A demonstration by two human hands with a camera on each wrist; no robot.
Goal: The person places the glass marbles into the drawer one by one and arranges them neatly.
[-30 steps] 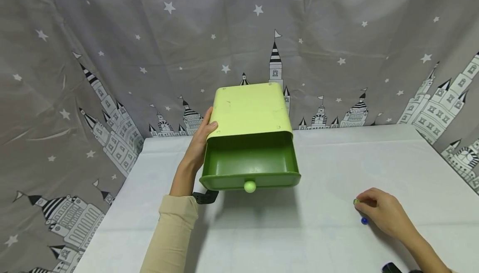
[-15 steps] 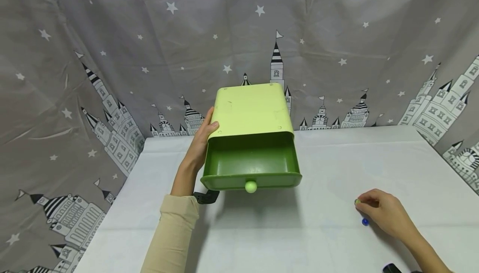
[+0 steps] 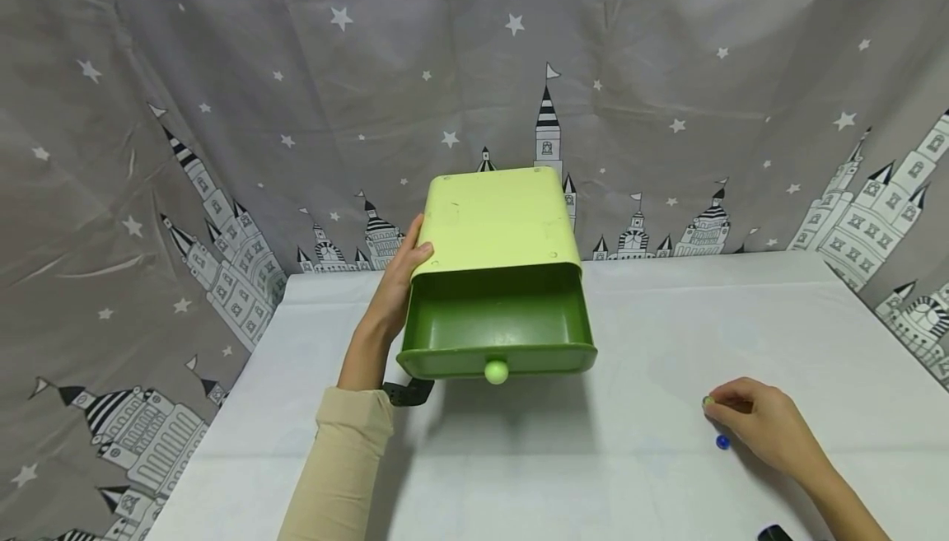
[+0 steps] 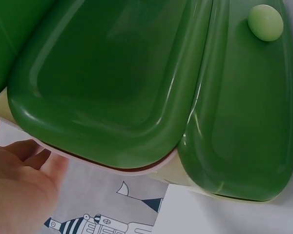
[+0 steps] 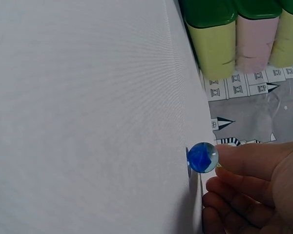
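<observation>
A small drawer cabinet (image 3: 504, 220) with a yellow-green top stands at the middle of the table. Its dark green top drawer (image 3: 497, 364) is pulled out, and the inside that shows holds nothing. My left hand (image 3: 389, 294) rests against the cabinet's left side, thumb near the top edge; in the left wrist view the fingers are partly hidden. At the right, my right hand (image 3: 764, 426) pinches a small greenish marble (image 3: 708, 400) at the table surface. Just nearer to me lies a blue marble (image 3: 722, 442), which appears clear and blue in the right wrist view.
A white cloth (image 3: 645, 475) covers the table. Behind it hangs a grey curtain (image 3: 474, 55) with stars and castles. In the right wrist view the cabinet shows yellow and pink tiers (image 5: 256, 44). Part of a black object (image 3: 773, 533) shows at the bottom right.
</observation>
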